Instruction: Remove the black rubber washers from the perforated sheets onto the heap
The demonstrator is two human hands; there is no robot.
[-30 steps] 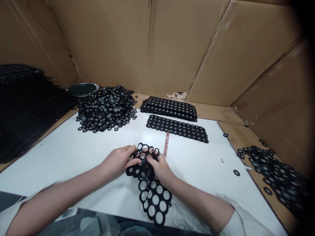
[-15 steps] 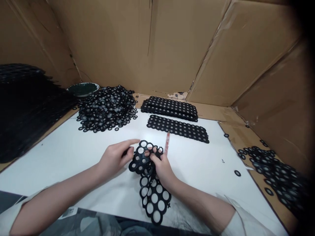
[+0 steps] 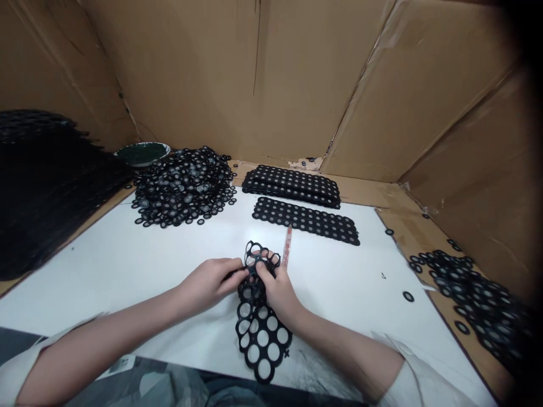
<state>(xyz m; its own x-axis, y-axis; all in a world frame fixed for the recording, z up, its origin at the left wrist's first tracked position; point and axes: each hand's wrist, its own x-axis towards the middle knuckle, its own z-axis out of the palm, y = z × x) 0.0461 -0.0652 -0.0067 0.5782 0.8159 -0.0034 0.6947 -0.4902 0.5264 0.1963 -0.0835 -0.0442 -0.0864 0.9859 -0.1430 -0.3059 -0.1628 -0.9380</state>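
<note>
Soft, even light falls from above and lights the white table brightly without glare. Shadows are faint: only a thin, soft one lies under the left hand and right hand. The cardboard walls are evenly lit and a little dimmer. A dark vignette swallows the far right edge and corner. Straight edges bow outward from wide-angle distortion. The centre is sharp; the near sleeves and the ring pile at the right are soft and smeared.
</note>
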